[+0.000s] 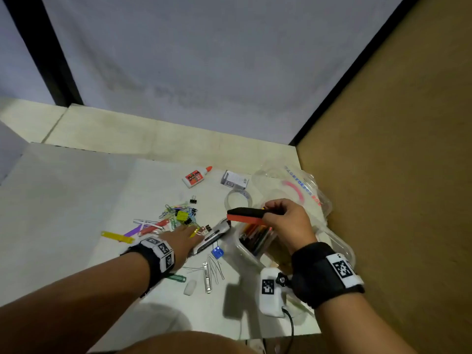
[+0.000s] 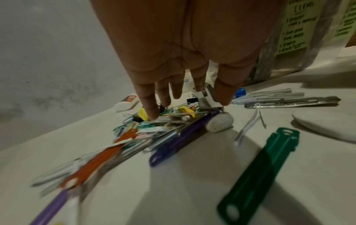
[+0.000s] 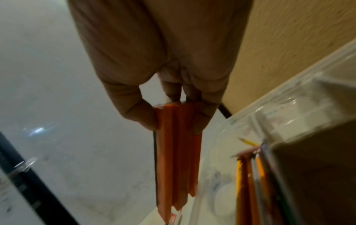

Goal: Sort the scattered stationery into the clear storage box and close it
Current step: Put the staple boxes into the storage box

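Right hand (image 1: 288, 221): my fingers pinch the red stapler (image 1: 246, 215) above the box (image 1: 252, 241).
Left hand (image 1: 182, 240): fingers straight, over clips (image 1: 180, 213).
Done: pencils boxed.
Left: tabletop clutter, lid.

On the table: one glue bottle (image 1: 196, 176); one small white carton (image 1: 235, 179); one roll of clear tape (image 1: 238, 200); one stapler (image 1: 211, 236); one white eraser (image 1: 190, 287); one blue sharpener (image 1: 217, 251); one clear box (image 1: 246, 247) of pencils; one red-and-black case (image 1: 246, 215) in hand. Flat plastic strips: one each in yellow (image 1: 117, 236), green (image 2: 260, 172), purple (image 2: 185, 140), orange (image 2: 100, 158). Paper clips (image 1: 178, 213) heaped centre frame, too tangled to count.
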Action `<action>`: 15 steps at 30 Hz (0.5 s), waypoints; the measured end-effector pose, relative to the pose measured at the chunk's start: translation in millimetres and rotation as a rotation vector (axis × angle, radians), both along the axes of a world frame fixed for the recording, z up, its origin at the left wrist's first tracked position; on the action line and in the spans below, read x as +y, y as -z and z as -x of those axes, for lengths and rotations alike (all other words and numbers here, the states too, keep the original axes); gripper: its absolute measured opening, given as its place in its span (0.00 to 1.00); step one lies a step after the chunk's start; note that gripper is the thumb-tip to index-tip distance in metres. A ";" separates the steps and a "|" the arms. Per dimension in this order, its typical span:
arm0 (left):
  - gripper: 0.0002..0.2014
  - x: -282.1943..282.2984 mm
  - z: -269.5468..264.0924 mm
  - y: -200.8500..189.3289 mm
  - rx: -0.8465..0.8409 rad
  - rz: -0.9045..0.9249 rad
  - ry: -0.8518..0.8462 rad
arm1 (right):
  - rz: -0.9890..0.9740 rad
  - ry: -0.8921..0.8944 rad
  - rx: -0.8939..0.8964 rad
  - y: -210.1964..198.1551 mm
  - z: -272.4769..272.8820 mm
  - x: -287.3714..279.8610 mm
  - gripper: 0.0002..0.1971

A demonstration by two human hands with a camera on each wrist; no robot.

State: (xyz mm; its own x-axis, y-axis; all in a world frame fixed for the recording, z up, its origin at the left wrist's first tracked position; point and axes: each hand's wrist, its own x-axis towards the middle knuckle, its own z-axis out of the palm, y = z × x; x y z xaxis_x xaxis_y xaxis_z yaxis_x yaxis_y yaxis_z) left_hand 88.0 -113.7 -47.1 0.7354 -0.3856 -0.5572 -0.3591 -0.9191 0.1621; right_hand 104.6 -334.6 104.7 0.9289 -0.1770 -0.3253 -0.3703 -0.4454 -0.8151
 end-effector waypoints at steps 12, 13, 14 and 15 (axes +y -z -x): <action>0.44 -20.8 4.6 31.1 0.024 -0.079 -0.066 | 0.635 -0.076 0.009 -53.4 15.2 -137.0 0.06; 0.44 -22.1 4.4 30.0 0.029 -0.075 -0.073 | 0.701 -0.096 0.041 -51.9 15.9 -143.0 0.07; 0.43 -23.6 3.9 28.6 0.030 -0.073 -0.083 | 0.744 -0.106 0.064 -48.5 16.8 -148.1 0.07; 0.42 -24.8 3.2 27.5 0.027 -0.069 -0.092 | 0.779 -0.113 0.079 -43.9 16.6 -151.6 0.08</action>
State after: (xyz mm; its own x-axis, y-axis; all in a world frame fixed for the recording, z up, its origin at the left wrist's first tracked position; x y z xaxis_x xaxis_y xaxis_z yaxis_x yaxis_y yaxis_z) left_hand 84.8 -138.5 -74.6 0.7499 -0.2775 -0.6006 -0.2693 -0.9572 0.1060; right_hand 87.9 -486.2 148.6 0.9342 -0.2870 -0.2118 -0.3326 -0.9156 -0.2260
